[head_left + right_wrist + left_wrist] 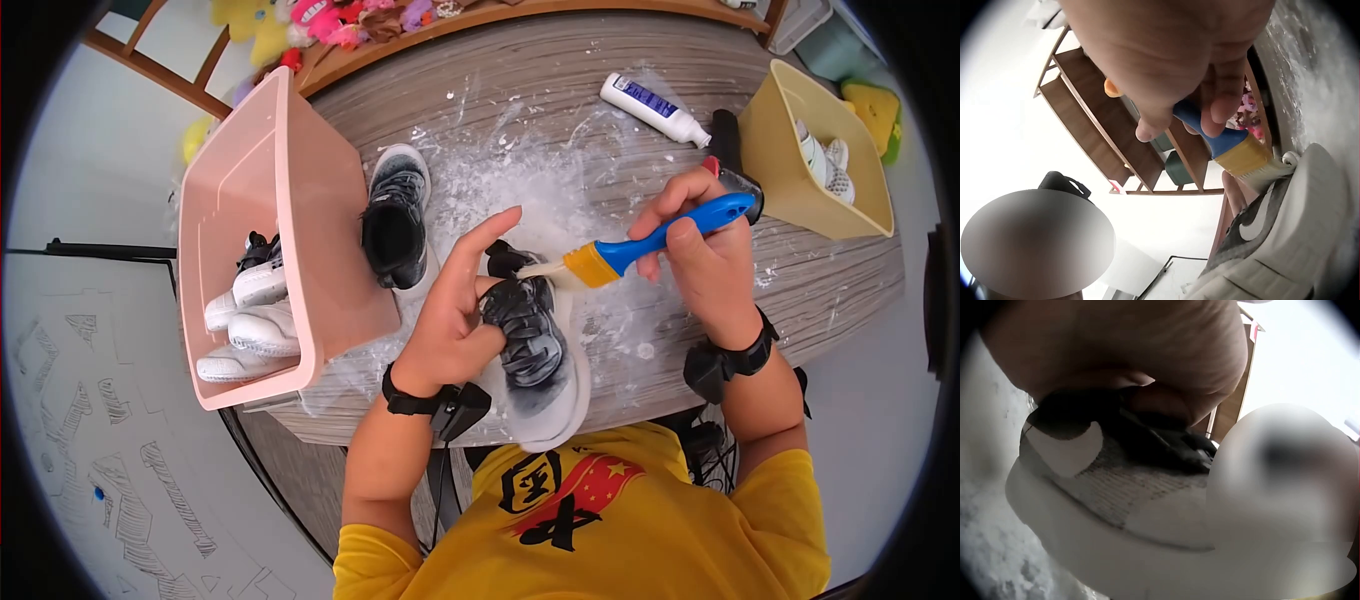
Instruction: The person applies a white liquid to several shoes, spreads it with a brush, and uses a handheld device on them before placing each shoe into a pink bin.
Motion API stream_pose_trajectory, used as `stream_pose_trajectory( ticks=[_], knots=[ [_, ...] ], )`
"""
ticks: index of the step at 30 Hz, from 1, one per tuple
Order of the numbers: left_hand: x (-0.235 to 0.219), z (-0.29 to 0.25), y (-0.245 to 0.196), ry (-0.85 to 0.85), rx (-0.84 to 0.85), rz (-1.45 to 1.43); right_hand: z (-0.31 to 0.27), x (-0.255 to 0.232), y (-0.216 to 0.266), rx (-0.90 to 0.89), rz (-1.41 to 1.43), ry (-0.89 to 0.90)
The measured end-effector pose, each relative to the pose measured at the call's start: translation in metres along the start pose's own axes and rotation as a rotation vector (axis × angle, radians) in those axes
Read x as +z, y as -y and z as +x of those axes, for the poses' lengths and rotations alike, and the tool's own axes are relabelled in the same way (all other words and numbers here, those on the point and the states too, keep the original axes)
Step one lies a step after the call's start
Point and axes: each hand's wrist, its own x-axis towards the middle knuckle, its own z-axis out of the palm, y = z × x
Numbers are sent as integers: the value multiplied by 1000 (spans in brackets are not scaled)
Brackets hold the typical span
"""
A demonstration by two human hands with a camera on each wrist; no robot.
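A dark sneaker (535, 365) with a white sole and black laces points its toe towards the person, at the table's near side. My left hand (450, 325) holds it by the collar, index finger raised; in the left wrist view the fingers reach into the black collar. My right hand (712, 270) pinches the blue handle of a paintbrush (635, 252) with a yellow band. Its pale bristles meet the sneaker's collar and heel end, also seen in the right wrist view. White smears mark the sneaker's dark upper (1235, 244).
A second dark sneaker (396, 210) stands beside a pink bin (335, 220) holding several white shoes (262, 335). A white bottle (650, 106) lies at the back right, near a black-handled item (726, 145) and a yellow bin (785, 165). White residue covers the table (500, 160).
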Motion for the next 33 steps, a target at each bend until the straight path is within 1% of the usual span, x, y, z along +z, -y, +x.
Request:
stream_pose_trajectory(
  ticks=[3,4,7,9,12,15,18,21,24,27,28,31,33],
  knots=[
    [2,0,-1,2,41,64,0,-2,4,4,-41,20],
    [6,0,-3,-44,26,66,0,-5,6,43,26,31],
    [0,0,1,61,52,118,2,-11,13,152,200,78],
    [6,0,-2,44,25,137,2,-9,14,228,292,125],
    [7,0,-3,69,4,191,-2,2,8,245,122,146],
    [3,-1,-2,119,-10,274,-1,4,5,244,48,189],
    [1,1,-4,165,17,346,2,4,4,240,44,91],
    [-3,5,-5,206,60,376,9,-1,3,172,-98,-39],
    [-4,5,3,254,97,354,12,-4,-10,-49,-241,-132],
    [-1,8,3,295,121,389,11,3,-11,-104,-230,-107],
    [1,8,2,307,124,412,10,4,-11,-82,-213,-78],
    [0,7,2,307,79,357,7,5,-11,-13,-185,0],
    [-1,7,-2,307,18,318,5,4,-12,36,-198,40]
  ],
)
